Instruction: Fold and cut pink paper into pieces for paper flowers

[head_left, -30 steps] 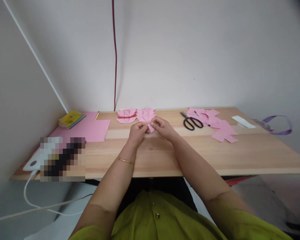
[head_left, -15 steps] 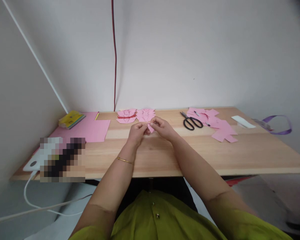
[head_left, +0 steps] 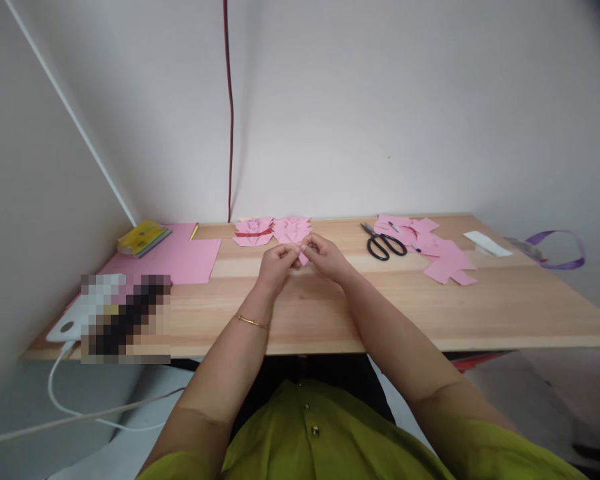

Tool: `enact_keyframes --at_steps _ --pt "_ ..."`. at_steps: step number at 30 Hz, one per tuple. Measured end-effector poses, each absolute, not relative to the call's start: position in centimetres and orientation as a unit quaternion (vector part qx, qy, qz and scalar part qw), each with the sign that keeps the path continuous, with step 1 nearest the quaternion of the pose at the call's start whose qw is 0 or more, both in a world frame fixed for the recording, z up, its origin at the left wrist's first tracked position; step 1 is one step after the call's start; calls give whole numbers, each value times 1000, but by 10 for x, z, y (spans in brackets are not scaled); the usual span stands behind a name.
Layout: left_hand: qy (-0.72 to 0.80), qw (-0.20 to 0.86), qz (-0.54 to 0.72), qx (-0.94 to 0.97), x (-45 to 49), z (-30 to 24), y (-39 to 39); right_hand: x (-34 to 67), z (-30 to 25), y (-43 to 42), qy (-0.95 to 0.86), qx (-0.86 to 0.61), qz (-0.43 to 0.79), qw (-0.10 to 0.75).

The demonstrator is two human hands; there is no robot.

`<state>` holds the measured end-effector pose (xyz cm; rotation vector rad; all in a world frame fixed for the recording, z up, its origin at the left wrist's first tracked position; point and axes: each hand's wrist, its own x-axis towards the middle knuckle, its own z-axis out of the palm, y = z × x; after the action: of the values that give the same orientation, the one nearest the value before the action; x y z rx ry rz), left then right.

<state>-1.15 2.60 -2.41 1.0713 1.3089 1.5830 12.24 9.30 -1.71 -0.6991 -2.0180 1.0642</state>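
Observation:
A small piece of pink paper [head_left: 304, 258] is pinched between my two hands above the middle of the table. My left hand [head_left: 277, 265] has its fingers closed on the paper's left side, and my right hand [head_left: 324, 256] grips it from the right with thumb and fingers. Most of the piece is hidden by my fingers; a pointed lower part shows. Just beyond my hands lie folded pink paper shapes [head_left: 293, 229], and left of them another pink shape with a red band [head_left: 254, 234].
Black-handled scissors [head_left: 384, 243] lie right of my hands, beside pink paper scraps [head_left: 447, 259] and a white strip [head_left: 487, 243]. Pink sheets [head_left: 193, 260], a yellow packet [head_left: 143, 237] and a white corded device [head_left: 73, 320] are on the left. A wall [head_left: 380, 113] stands behind the table.
My left fingers have shifted slightly right, closer to my right hand, and cover more of the pink paper. The things on the table have stayed in place.

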Motion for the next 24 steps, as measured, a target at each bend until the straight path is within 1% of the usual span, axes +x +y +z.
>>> enact_keyframes --at_steps 10,14,17,24 --pt "540 350 594 484 -16 -27 27 121 -14 88 -790 -275 409 364" --pt "525 377 597 475 -16 -30 28 121 -16 91 -784 -286 414 364" --pt "512 402 604 461 -15 -31 29 120 -16 93 -768 -283 440 370" --pt "535 391 616 426 -16 -32 30 121 -14 90 -766 -232 486 351"
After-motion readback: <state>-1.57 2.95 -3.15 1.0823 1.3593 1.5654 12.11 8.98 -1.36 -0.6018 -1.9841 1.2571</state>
